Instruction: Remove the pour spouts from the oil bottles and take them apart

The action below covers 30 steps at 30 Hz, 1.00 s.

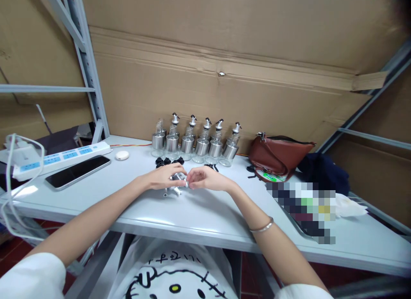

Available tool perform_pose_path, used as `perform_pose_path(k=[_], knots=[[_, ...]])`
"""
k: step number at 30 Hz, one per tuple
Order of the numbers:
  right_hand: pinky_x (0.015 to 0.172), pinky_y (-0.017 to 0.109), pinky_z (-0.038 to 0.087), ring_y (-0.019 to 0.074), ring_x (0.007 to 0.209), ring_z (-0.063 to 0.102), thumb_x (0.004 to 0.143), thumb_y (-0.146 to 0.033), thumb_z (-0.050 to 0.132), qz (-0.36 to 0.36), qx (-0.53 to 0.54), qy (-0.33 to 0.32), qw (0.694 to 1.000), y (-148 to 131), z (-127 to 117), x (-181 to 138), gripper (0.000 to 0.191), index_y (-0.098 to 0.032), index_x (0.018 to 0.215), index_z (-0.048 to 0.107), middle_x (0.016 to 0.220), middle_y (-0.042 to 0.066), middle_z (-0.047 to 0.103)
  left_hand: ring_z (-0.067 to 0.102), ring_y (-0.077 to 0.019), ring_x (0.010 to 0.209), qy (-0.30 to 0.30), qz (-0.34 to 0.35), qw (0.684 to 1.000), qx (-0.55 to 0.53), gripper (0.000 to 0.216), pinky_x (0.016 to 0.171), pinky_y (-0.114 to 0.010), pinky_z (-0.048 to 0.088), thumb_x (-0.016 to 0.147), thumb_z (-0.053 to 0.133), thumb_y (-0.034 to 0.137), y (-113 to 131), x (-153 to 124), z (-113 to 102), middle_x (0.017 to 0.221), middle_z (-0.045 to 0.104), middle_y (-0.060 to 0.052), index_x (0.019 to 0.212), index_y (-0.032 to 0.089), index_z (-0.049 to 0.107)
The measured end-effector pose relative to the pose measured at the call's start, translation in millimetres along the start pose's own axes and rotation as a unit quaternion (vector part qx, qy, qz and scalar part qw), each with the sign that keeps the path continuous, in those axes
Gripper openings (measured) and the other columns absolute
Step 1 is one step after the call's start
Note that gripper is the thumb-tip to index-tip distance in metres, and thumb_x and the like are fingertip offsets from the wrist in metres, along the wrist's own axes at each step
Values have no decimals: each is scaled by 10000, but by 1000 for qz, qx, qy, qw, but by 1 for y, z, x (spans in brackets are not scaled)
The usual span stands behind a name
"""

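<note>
Head view: at the middle of the grey table (205,213), the left hand (162,178) and right hand (208,179) pinch a small metal spout (178,177) between closed fingertips, just above the tabletop. Black stoppers (167,161) and a row of glass bottles (195,144) stand behind it.

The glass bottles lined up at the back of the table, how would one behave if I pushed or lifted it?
The bottles look like clear glass with steel sleeves, so probably fragile and fairly heavy for their size. Tall spouts over narrow bases suggest they may tip if pushed high. On the smooth table one would likely slide.
</note>
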State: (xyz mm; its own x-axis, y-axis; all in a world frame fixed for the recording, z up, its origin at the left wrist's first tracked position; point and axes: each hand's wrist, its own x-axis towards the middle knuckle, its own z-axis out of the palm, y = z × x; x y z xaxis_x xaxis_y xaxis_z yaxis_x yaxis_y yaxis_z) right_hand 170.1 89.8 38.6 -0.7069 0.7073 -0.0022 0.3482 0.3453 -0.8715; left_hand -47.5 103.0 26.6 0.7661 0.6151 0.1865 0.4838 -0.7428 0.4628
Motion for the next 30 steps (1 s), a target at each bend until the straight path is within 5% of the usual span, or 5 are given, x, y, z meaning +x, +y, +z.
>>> perform_pose_path(k=[6,9,15,21,30], knots=[[755,315,477,138,706,623,718,-296,638,-17,47,-8,999,-11,-4,-5,198,-167,862,596,748,21,656,544,-206,987,10,9,1000,26,343,895,-310,398,811,540,452,0,-1,3,1085,540,-70,1017,187,612],[734,312,479,147,724,614,712,-340,628,-68,37,205,976,-16,-26,-6,227,-174,863,595,795,33,654,543,-207,1001,18,8,999,26,303,920,-316,387,813,539,411,1,-1,2,1087,541,-74,996,183,621],[873,312,422,156,931,555,749,-243,444,-69,-13,716,694,13,-125,-1,252,-145,962,537,1021,87,602,529,-205,1016,49,4,999,12,364,909,-309,391,868,437,468,3,-3,-5,1112,536,-74,1042,188,592],[751,300,449,173,861,570,662,-143,483,54,30,639,767,45,-196,4,298,-143,947,569,960,102,634,527,-190,978,112,19,993,25,373,890,-306,392,922,322,431,4,-2,-7,1043,570,-70,1014,181,583],[679,293,449,155,712,563,651,-211,615,62,-3,563,824,61,-202,10,211,-108,833,586,794,74,630,538,-178,937,135,21,990,38,367,854,-284,398,939,288,404,5,-2,-9,988,594,-57,971,179,577]])
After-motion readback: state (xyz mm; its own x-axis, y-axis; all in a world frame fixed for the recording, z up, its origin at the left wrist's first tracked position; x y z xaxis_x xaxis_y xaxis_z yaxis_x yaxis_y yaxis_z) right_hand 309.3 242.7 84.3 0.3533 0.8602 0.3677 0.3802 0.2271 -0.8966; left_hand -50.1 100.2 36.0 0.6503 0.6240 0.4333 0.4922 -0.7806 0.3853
